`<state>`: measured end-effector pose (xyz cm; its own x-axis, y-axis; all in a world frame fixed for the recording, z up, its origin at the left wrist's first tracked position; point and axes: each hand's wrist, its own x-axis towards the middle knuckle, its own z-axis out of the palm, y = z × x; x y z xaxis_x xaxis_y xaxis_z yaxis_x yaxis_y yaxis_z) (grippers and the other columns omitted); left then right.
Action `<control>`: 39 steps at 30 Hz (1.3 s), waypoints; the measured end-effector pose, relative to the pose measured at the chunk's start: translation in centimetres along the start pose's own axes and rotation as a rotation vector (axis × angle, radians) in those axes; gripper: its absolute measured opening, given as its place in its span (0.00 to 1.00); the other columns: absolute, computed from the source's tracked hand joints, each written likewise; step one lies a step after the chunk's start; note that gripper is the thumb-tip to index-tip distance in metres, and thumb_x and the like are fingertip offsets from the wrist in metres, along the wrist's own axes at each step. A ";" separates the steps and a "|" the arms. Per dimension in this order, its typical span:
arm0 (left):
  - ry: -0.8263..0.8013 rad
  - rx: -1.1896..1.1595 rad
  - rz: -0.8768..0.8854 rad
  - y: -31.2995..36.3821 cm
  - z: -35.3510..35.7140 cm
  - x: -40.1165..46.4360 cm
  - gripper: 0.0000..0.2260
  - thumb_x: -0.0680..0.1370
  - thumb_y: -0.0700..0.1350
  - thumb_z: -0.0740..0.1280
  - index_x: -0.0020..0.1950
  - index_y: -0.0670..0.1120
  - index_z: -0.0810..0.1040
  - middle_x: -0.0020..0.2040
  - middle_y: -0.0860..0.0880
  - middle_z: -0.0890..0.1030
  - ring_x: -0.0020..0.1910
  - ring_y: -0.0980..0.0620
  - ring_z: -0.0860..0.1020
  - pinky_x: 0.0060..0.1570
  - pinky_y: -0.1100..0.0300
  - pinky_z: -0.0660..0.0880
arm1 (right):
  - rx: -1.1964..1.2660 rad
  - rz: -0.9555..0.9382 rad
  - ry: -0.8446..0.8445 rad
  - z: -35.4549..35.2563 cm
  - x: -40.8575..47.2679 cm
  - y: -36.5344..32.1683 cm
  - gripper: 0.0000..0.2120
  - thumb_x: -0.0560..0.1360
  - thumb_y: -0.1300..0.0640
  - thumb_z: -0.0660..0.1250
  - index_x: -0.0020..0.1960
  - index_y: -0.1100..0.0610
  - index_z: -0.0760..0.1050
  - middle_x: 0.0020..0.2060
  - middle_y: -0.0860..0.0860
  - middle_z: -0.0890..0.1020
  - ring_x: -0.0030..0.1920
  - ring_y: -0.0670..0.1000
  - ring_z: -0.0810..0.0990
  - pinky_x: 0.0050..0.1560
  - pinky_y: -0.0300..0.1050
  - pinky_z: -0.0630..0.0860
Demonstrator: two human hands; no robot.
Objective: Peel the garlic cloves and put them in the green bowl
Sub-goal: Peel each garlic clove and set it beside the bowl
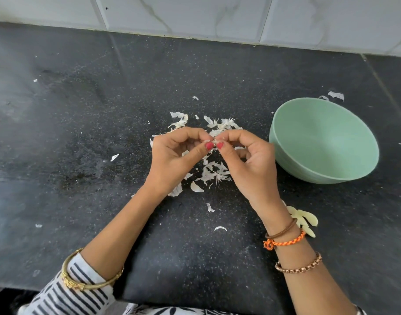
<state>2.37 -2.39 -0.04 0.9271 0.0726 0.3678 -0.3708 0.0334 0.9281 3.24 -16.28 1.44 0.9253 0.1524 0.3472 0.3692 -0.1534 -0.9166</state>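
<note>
Head view of garlic peeling on a dark speckled bench (81, 133). The left hand (172, 162) and right hand (252, 164) meet at the centre of the view, fingers curled and thumbs tip to tip, together pinching a small garlic clove (214, 141) of which only a pale sliver shows between the red-painted nails; whether skin remains on it cannot be told. The clove is held above the bench, over a scatter of white papery peels (214, 172) that lie beneath and just beyond both hands. The green bowl (324, 142) stands on the bench to the right of the right hand, just beside it but not touching, its opening tipped toward the camera; its visible interior shows no cloves. A cluster of peeled pale-yellow cloves (305, 220) lies on the bench beside the right wrist, partly hidden by it, between the bowl and the near edge. Stray peel fragments (336, 95) lie behind the bowl. The bench runs back to a white tiled wall (195, 17); its near edge crosses the bottom of the view under the forearms. Wide bare bench lies to the left of the left hand, and a narrower strip lies between the bowl and the right border of the view.
</note>
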 end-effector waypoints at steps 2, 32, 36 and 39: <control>0.003 0.025 -0.015 0.0 0.0 0.0 0.05 0.71 0.44 0.69 0.41 0.54 0.83 0.36 0.58 0.81 0.33 0.59 0.74 0.35 0.68 0.71 | -0.110 -0.070 0.020 0.1 0.0 0.5 0.04 0.74 0.60 0.65 0.43 0.52 0.78 0.38 0.43 0.80 0.32 0.38 0.75 0.31 0.30 0.66; -0.040 -0.004 -0.050 -0.4 0.3 0.0 0.07 0.70 0.33 0.68 0.43 0.44 0.77 0.36 0.59 0.81 0.35 0.63 0.77 0.39 0.71 0.74 | -0.036 0.011 0.014 0.9 -0.3 0.7 0.06 0.75 0.61 0.61 0.44 0.56 0.76 0.34 0.43 0.76 0.28 0.40 0.71 0.26 0.29 0.62; -0.054 0.043 -0.037 -0.4 0.1 0.1 0.07 0.71 0.34 0.67 0.43 0.46 0.77 0.36 0.60 0.80 0.35 0.63 0.76 0.39 0.70 0.72 | -0.010 0.059 -0.050 0.6 -0.2 0.7 0.06 0.75 0.59 0.60 0.43 0.57 0.75 0.33 0.42 0.73 0.30 0.40 0.70 0.29 0.29 0.64; -0.072 0.028 -0.036 -0.4 0.3 0.0 0.06 0.71 0.34 0.68 0.43 0.44 0.77 0.36 0.59 0.80 0.36 0.62 0.76 0.39 0.70 0.72 | 0.027 0.086 -0.064 0.3 -0.1 0.6 0.07 0.75 0.61 0.61 0.40 0.60 0.75 0.29 0.41 0.71 0.30 0.40 0.67 0.32 0.30 0.63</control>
<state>2.53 -2.67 -0.44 0.9418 0.0002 0.3362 -0.3362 0.0071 0.9418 3.33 -16.11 0.82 0.9458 0.2023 0.2540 0.2851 -0.1428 -0.9478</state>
